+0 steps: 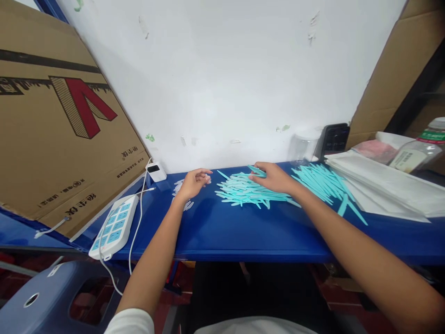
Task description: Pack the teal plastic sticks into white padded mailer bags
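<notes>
In the head view, I see the right hand pinching slim, flat teal strips over a loose heap of matching strips on the glossy blue table. The left hand curls loosely above small, translucent whitish pieces; I cannot tell whether its fingertips grip one.
</notes>
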The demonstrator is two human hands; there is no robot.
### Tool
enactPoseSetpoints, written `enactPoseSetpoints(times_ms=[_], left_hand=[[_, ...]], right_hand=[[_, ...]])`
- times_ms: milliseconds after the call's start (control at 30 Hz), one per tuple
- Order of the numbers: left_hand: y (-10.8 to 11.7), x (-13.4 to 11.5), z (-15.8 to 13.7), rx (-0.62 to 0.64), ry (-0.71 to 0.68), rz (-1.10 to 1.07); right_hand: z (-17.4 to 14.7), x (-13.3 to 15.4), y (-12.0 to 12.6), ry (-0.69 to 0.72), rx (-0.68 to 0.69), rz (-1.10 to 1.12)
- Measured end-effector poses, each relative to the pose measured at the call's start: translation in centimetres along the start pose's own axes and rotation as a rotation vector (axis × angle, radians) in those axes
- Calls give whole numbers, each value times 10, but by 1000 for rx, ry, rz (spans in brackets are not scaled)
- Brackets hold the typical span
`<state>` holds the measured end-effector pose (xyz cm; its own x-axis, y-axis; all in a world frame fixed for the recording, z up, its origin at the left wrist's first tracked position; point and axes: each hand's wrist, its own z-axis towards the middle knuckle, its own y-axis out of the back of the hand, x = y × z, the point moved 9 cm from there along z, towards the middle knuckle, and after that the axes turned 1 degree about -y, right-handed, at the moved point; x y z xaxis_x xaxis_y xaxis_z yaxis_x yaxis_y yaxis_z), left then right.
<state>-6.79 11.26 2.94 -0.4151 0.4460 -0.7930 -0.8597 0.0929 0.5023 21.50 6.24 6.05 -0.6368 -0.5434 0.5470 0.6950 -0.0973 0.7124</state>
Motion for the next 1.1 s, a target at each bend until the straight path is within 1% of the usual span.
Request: enactPoseSetpoints(times_ms=[100, 167, 233, 400, 500, 667, 867, 967, 1100], left_hand=[[-17, -6, -1, -27, 30, -246], [-26, -9, -2, -27, 48, -330], [-33, -11, -4, -29, 65, -367], [-39, -14, -6, -47, 63, -379], [-39, -16, -6, -69, 52, -383], [-43, -19, -6, -68, 47, -397], [-39, -20, -8, -103, 68, -365], [-42, -25, -8, -72, 48, -366], [-51, -31, -11, -24, 27, -357]], right_hand=[[-1, 4, 2, -12, -4, 35], [-2, 5, 2, -31, -4, 68], [-3, 8, 2, -43, 14, 112], [-4, 17, 2, -37, 66, 203], [-5, 21, 5, -26, 61, 230], [-5, 24, 8, -13, 54, 251], [-5, 23, 14, -46, 29, 244], [-5, 24, 14, -44, 35, 247], [-6, 27, 11, -36, 54, 268]])
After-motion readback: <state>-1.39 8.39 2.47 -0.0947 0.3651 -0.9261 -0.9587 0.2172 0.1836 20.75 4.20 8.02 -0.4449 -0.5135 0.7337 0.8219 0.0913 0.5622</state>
